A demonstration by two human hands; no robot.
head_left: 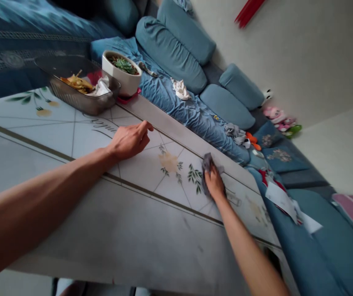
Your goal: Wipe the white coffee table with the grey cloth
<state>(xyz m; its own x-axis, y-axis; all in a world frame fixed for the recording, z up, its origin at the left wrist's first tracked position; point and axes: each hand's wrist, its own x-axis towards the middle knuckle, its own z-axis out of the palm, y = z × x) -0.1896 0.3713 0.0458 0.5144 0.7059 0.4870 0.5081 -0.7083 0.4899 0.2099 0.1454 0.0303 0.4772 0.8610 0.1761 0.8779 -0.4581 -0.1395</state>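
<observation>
At the far left, a smoky plastic tray sits on the counter with yellowish scraps and crumpled white tissue inside. Just beside it, to the right, a white pot with a succulent stands on a red base.

Next comes the left grip, narrow, its fingers curled in, with nothing seen in it. It is over the flower-printed cover; whether it touches that surface, I cannot tell.

Farther right, the right grip has a gray cloth bunched under its palm and fingers. The cloth lies against the cover, beside the printed green leaves and well apart from the tray. The step in hand looks like pressing or sliding the cloth over the cover. Any further stroke calls for a flat palm, even pressure and the cloth kept gathered under the fingers.

Beyond the counter's right end, loose white papers lie on the blue sofa.
</observation>
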